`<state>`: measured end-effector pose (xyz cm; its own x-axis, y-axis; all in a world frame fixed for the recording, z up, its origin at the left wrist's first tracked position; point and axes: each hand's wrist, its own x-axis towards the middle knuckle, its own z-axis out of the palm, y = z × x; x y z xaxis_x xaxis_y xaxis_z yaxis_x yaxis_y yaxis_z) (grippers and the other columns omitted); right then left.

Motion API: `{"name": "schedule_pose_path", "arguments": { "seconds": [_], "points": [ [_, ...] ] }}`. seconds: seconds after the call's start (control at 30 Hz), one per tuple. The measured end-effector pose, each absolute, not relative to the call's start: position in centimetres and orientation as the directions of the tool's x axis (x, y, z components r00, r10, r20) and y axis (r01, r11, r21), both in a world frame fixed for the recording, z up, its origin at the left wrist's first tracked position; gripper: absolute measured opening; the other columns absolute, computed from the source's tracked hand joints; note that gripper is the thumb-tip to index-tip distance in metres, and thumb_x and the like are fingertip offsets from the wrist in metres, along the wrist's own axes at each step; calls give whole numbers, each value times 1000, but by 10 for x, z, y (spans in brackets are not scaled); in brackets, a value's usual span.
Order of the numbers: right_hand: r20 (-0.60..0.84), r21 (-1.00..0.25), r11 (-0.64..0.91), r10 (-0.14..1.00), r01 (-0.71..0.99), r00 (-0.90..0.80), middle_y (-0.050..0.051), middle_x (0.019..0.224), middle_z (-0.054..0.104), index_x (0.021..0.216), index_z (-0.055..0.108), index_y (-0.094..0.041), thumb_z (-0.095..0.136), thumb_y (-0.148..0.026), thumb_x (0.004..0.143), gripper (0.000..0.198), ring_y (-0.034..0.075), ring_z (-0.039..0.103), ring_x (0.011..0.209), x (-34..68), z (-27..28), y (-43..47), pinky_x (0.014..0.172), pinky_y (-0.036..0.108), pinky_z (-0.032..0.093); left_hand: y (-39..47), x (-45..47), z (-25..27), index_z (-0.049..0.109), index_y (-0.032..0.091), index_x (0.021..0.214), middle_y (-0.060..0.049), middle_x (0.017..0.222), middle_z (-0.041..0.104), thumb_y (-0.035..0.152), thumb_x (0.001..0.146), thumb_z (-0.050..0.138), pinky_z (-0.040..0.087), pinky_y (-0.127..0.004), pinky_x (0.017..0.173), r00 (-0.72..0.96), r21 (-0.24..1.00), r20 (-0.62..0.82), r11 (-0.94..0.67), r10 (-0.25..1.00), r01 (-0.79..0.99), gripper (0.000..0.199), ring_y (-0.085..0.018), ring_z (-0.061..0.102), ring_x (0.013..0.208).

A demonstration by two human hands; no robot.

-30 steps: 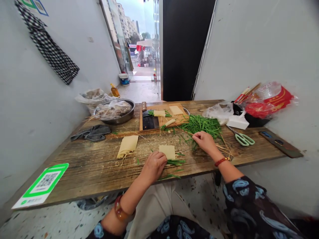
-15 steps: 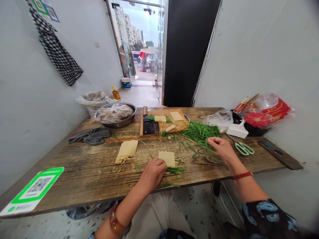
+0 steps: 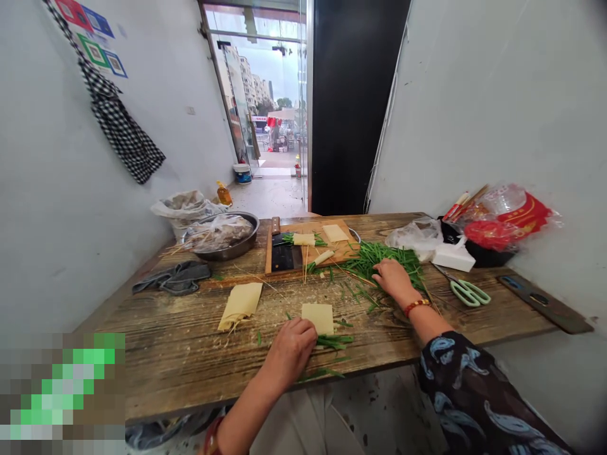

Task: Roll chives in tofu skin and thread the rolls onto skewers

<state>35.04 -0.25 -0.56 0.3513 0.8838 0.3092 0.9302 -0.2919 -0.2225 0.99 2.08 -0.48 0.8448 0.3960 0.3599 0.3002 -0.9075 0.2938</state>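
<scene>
My left hand rests near the table's front edge, its fingers closed over a small bunch of cut chives. The green ends stick out to the right, along the lower edge of a square tofu sheet. Further right, my right hand is at the heap of chives, fingers bent and pressed together on the blades; exactly how many blades they pinch is hidden. A stack of tofu sheets lies left of my left hand.
Behind lies a cutting board with a cleaver, a chive-filled roll and skewers. A metal basin and dark cloth are left. Scissors, a white box and a phone are right.
My right hand has moved left, from the heap's front right edge, where it pinched a blade, onto the heap. My left hand stays in place. The view has tipped up slightly.
</scene>
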Motion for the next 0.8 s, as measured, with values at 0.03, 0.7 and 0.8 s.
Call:
{"name": "schedule_pose_path", "arguments": {
  "seconds": [0.03, 0.7, 0.8],
  "points": [
    [307, -209, -294, 886, 933, 348, 10, 84, 66, 77, 73, -17, 66, -20, 75, 7, 22, 57, 87, 349, -8, -3, 81, 30, 38, 21, 10, -5, 54, 17, 74, -5, 82, 60, 18, 94, 38, 41, -30, 72, 844, 293, 362, -908, 394, 299, 26, -17, 53, 79],
    [302, -199, -286, 892, 937, 336, 10, 82, 66, 72, 72, -18, 62, -24, 78, 13, 22, 57, 87, 354, -10, -5, 76, 29, 39, 20, 9, -8, 55, 17, 74, -5, 83, 61, 17, 93, 39, 42, -30, 72, 837, 289, 377, -909, 396, 300, 26, -17, 52, 80],
    [341, -241, -249, 883, 938, 322, 11, 83, 65, 68, 70, -18, 57, -23, 82, 19, 23, 55, 91, 347, -6, -6, 81, 31, 38, 19, 9, -8, 54, 18, 73, -5, 82, 60, 17, 94, 38, 41, -30, 72, 831, 284, 388, -909, 400, 305, 26, -17, 53, 80]
  ]
}}
